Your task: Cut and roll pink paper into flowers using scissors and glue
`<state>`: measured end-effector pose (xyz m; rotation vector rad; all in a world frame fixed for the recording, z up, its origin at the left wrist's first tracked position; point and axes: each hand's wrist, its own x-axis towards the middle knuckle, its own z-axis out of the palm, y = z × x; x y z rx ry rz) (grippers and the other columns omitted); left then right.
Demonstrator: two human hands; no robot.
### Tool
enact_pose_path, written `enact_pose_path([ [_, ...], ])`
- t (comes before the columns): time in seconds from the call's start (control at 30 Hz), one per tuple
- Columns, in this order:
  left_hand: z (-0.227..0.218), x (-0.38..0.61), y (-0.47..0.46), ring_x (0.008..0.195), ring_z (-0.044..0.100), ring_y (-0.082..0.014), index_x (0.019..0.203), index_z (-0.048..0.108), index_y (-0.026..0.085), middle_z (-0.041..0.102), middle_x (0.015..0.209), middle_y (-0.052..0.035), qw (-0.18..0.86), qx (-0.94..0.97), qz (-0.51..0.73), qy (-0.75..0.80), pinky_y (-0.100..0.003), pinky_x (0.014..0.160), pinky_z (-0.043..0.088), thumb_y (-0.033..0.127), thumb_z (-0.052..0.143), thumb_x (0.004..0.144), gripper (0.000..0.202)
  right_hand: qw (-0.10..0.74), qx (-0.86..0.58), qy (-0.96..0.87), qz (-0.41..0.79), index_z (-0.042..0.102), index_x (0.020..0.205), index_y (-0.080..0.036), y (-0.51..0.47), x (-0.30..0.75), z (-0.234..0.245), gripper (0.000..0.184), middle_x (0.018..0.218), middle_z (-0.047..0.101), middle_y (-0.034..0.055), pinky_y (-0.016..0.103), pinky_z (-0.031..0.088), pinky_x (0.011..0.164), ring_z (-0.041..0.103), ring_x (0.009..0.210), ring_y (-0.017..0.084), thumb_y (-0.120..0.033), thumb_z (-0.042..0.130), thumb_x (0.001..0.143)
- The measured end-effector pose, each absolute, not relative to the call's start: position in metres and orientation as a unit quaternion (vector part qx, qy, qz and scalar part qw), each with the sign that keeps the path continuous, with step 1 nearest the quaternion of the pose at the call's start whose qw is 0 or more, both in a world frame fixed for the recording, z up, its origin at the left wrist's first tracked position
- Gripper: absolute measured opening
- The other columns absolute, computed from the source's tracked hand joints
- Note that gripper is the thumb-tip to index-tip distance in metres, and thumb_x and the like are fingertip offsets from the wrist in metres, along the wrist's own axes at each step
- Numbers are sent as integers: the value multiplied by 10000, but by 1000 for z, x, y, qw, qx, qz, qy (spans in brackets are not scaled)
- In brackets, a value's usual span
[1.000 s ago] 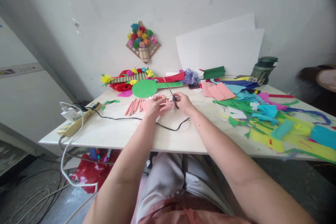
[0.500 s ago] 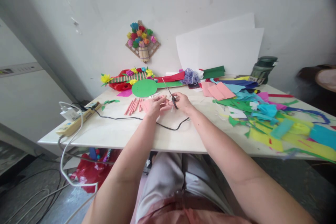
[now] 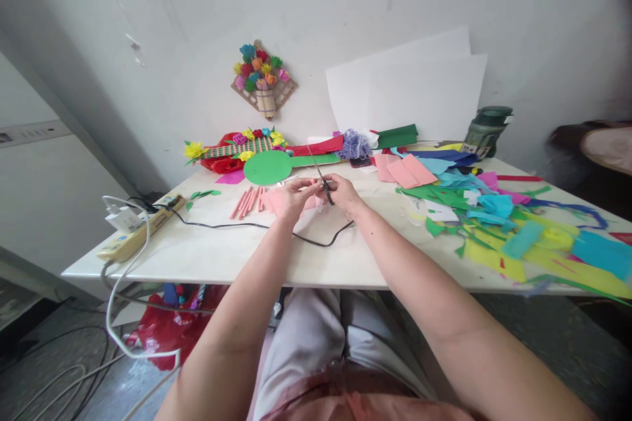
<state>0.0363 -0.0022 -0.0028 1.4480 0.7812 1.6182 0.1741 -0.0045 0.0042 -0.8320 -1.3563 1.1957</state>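
Note:
Over the middle of the white table, my two hands meet. My right hand is closed around dark-handled scissors, whose thin blades point up and away toward the wall. Close beside it, my left hand pinches a small piece of pink paper, mostly hidden by the fingers. Pink crepe paper lies flat under and beside the left hand. Several thin pink rolls rest to the left of it. A round green paper fan shape lies just behind the hands.
A black cord crosses the table in front of my wrists, from a power strip at the left. Cut paper scraps cover the right side. Folded pink sheets, purple yarn and a green bottle stand or lie farther back.
My hands have drawn closer together, and the left fingers now sit right against the scissors. The whole view has shifted slightly; the things on the table appear unmoved.

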Motion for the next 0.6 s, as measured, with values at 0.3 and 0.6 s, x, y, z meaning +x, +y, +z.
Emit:
enact_pose_path([
  [0.3,6,36,-6,749,600,-144,748,730,195,679,714,-19,351,583,644,350,-222,688,427,320,746,647,162,554,-350,-561,506,586,900,-174,-5,180,7,468,621,616,-43,210,469,486,558,517,90,-311,792,502],
  [0.6,2,23,-1,439,406,-55,904,650,154,615,619,6,381,603,608,349,-215,444,293,415,691,697,336,500,-386,-629,454,590,868,-152,-11,195,18,425,570,591,-26,215,419,464,543,526,114,-398,751,562],
])
